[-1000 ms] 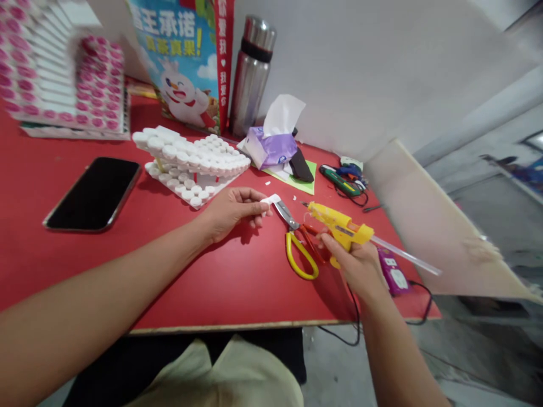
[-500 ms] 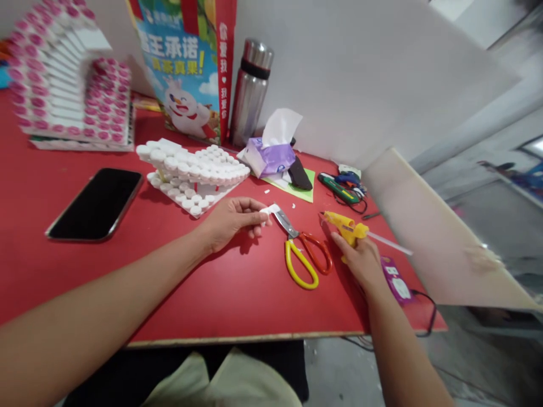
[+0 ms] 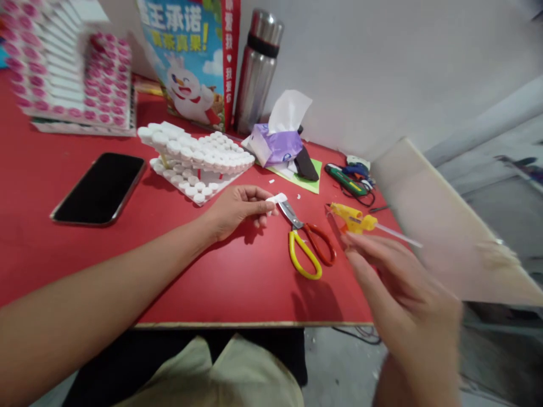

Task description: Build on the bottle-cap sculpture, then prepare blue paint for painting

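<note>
My left hand (image 3: 237,210) rests on the red table (image 3: 237,282) and pinches a small white piece (image 3: 275,198) between thumb and fingers. Beside its tip lie scissors (image 3: 306,242) with one yellow and one orange handle. The yellow glue gun (image 3: 353,218) lies on the table to the right, with a clear glue stick poking out behind. My right hand (image 3: 403,288) hovers blurred above the table's front right corner, fingers stretched out and holding nothing.
A black phone (image 3: 102,188) lies at left. A white model of round caps (image 3: 197,160) stands behind my left hand. Further back are a steel flask (image 3: 258,70), a purple tissue pack (image 3: 278,144), a printed box (image 3: 190,62), pink-dotted stacks (image 3: 72,73) and a green tool (image 3: 348,180).
My right hand set the glue gun down on the table, let go and drew back toward me. My left hand kept its pinch on the white piece.
</note>
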### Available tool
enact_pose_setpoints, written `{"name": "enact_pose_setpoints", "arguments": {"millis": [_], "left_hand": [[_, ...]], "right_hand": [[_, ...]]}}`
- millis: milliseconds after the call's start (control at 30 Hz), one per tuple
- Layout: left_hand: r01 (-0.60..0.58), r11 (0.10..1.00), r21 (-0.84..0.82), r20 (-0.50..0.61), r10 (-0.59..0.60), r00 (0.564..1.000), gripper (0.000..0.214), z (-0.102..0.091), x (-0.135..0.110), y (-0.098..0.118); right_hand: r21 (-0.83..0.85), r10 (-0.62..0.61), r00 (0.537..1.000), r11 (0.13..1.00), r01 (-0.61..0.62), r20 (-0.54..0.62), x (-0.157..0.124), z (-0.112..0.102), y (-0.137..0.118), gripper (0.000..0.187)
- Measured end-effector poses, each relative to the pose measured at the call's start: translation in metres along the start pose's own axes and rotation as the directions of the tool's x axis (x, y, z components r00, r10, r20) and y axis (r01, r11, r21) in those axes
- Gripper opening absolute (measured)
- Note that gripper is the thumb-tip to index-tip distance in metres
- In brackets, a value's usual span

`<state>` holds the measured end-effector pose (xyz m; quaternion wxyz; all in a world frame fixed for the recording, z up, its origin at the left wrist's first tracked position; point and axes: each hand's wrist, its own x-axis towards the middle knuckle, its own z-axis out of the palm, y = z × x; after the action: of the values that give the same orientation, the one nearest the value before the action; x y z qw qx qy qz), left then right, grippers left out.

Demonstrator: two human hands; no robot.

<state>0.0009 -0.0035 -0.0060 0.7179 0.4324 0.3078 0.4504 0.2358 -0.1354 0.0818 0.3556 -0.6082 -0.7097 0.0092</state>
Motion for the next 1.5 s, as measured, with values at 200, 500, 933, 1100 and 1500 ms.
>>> {"name": "enact_pose_setpoints", "arguments": {"millis": [200, 500, 933, 1100, 1500], "left_hand": [[0.035, 0.997, 0.068, 0.015, -0.036, 0.999, 0.026, -0.003, -0.003, 0.004], [0.084, 0.986, 0.143, 0.013, -0.087, 0.996, 0.021, -0.003, -0.003, 0.003], [0.091, 0.969, 0.229, 0.002, -0.094, 0.996, 0.017, 0.002, -0.004, 0.008], [0.088, 0.966, 0.242, -0.002, -0.090, 0.996, 0.017, 0.002, -0.004, 0.008], [0.067, 0.981, 0.185, 0.047, -0.077, 0.996, 0.024, -0.003, -0.004, 0.004]], "right_hand": [[0.652, 0.230, 0.903, 0.630, -0.422, 0.361, 0.075, 0.086, 0.009, 0.021], [0.722, 0.211, 0.755, 0.224, -0.655, 0.620, 0.071, 0.114, 0.028, 0.023], [0.706, 0.247, 0.809, 0.396, -0.587, 0.534, 0.067, 0.117, 0.026, 0.016], [0.693, 0.253, 0.821, 0.444, -0.568, 0.511, 0.066, 0.118, 0.027, 0.015], [0.675, 0.053, 0.959, 0.700, -0.235, 0.279, 0.066, 0.120, 0.027, 0.010]]}}
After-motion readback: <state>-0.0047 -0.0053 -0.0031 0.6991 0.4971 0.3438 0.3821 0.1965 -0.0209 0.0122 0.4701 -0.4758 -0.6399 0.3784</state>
